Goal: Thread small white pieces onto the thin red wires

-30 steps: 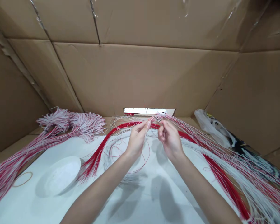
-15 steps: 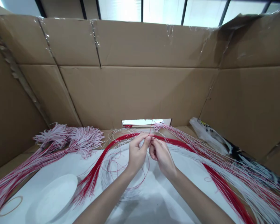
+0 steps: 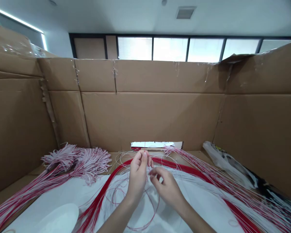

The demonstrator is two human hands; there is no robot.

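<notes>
My left hand (image 3: 138,171) is raised over the middle of the white surface, thumb and forefinger pinching a thin red cord (image 3: 145,146) that stands up above the fingertips. Just to its right and lower, my right hand (image 3: 167,187) has its fingers curled and the thumb near the forefinger; whatever lies between those fingertips is too fine to make out. Below the hands, loose red cord loops (image 3: 151,220) hang over coiled white cords. Behind them curves a thick bundle of red cords (image 3: 106,188).
Pink-and-white corded bundles (image 3: 87,163) lie at the left, with a white plate (image 3: 60,218) in front. More red and white cords (image 3: 203,174) run along the right, beside a plastic bag (image 3: 225,161). Cardboard walls (image 3: 150,116) enclose the white surface (image 3: 196,207), with a slot (image 3: 157,144) behind.
My hands have come apart: the right has dropped away from the left, which still pinches the red cord. The view has tilted up, showing more ceiling and windows.
</notes>
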